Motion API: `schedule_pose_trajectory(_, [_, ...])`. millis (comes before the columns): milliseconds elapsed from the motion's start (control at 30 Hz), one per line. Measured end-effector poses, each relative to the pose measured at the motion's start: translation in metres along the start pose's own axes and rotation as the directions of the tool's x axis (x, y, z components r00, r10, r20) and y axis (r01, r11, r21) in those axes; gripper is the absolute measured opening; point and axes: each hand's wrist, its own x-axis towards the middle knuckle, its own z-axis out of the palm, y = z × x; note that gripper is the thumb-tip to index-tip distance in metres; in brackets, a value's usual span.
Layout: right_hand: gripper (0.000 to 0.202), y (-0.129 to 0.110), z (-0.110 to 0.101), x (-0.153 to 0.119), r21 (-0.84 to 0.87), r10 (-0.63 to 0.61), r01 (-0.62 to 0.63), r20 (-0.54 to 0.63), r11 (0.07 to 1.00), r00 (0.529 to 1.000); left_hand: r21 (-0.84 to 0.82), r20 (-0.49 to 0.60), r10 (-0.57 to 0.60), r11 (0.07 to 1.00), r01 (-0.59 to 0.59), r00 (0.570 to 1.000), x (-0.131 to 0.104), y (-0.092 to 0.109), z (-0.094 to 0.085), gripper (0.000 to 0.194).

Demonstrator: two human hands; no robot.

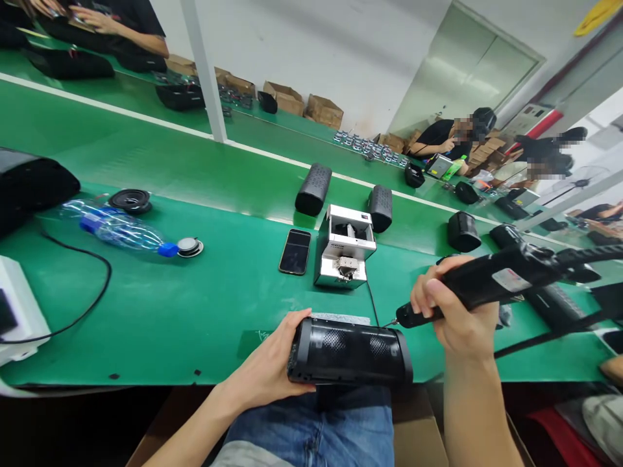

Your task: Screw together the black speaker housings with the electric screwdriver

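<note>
A black speaker housing (348,353) lies at the table's front edge, above my lap. My left hand (275,357) grips its left end, the thumb on top and fingers below. In my right hand (455,308) is a black electric screwdriver (491,279), its fingers wrapped round the body. The tool points left and down, its thin bit near the top right edge of the housing; whether the tip touches is too small to tell. Behind the housing stands a silver and white screw feeder (344,248), with a dark phone (295,251) flat to its left.
Plastic bottles (126,228) lie at left beside a round speaker driver (130,200) and a smaller one (189,246). More black housings (314,188) stand behind the feeder. A cable (92,305) curves from a white device (19,311). Other people work across the bench.
</note>
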Motion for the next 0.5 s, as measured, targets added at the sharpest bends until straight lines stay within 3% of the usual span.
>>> schedule_pose_trajectory(100, [0.022,-0.023,0.005,0.014,-0.014,-0.061,0.061,0.0,0.998,0.998,0.011,-0.006,0.024,1.0,-0.024,1.0,-0.002,-0.002,0.002,0.144])
schedule_pose_trajectory(200, [0.024,-0.035,0.024,0.033,-0.013,-0.206,0.207,-0.167,0.978,0.964,0.02,-0.003,0.026,0.999,-0.026,1.0,-0.003,-0.005,0.003,0.147])
schedule_pose_trajectory(333, [0.024,-0.015,0.059,0.065,-0.005,-0.297,0.307,-0.262,0.952,0.918,0.028,-0.014,0.02,0.999,-0.019,1.0,-0.003,-0.007,0.004,0.153])
schedule_pose_trajectory(500, [0.021,0.019,0.083,0.09,-0.056,-0.277,0.272,-0.238,0.961,0.931,0.016,-0.009,0.021,1.0,-0.021,1.0,-0.001,-0.005,0.006,0.153])
